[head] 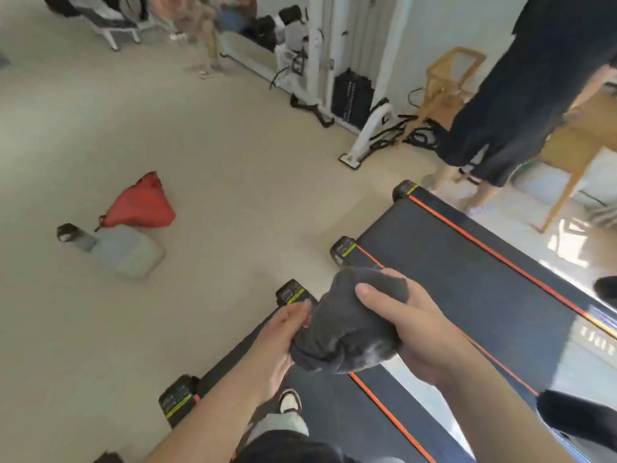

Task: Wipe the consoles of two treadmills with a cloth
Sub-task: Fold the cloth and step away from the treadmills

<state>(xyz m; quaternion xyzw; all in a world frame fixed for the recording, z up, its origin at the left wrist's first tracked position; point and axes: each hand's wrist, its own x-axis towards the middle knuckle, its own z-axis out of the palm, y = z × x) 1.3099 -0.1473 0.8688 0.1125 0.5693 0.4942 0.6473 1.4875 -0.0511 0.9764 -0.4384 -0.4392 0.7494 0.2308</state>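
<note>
Both hands up close, bunching dark grey cloth [347,325] w/ L hand [278,345] pinching lower end, R hand [412,332] clenched round top. Held above 2 treadmill belts [467,279], orange-edged. Red bag [140,205] + jug [128,250] on floor [233,195], well apart.

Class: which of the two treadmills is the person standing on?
The left treadmill: their shoe rests on its belt, while the right treadmill carries nobody.
</note>
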